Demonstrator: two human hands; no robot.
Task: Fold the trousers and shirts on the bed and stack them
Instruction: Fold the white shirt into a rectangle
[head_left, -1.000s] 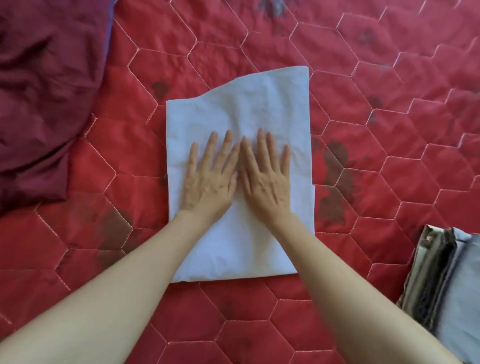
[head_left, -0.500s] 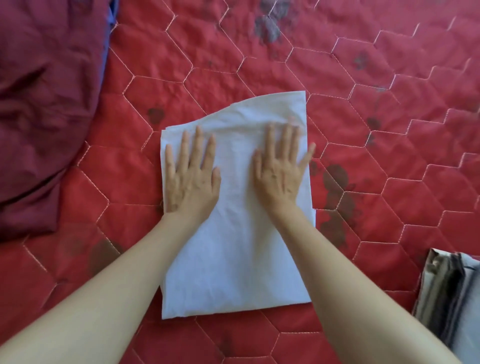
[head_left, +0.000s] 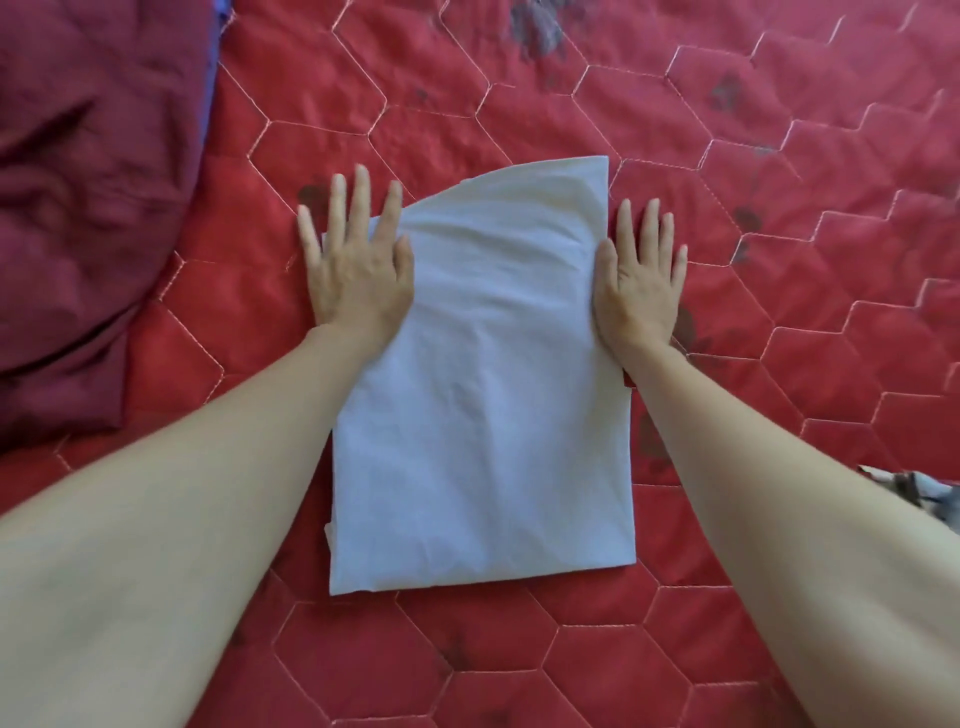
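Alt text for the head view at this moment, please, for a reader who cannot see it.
A person's left hand and right hand lie flat with straight fingers at the two side edges of a folded white garment on a red quilted bedspread. A crumpled maroon cloth lies at far left, and a corner of folded clothes shows at the right edge.

We see a white folded shirt (head_left: 483, 395) on a red quilt (head_left: 779, 291) with pale stitched hexagon shapes and dark blotches. A dark red blanket (head_left: 88, 197) lies beside it.

Red hexagon-quilted bedspread (head_left: 571, 93), maroon duvet (head_left: 93, 208) at left.
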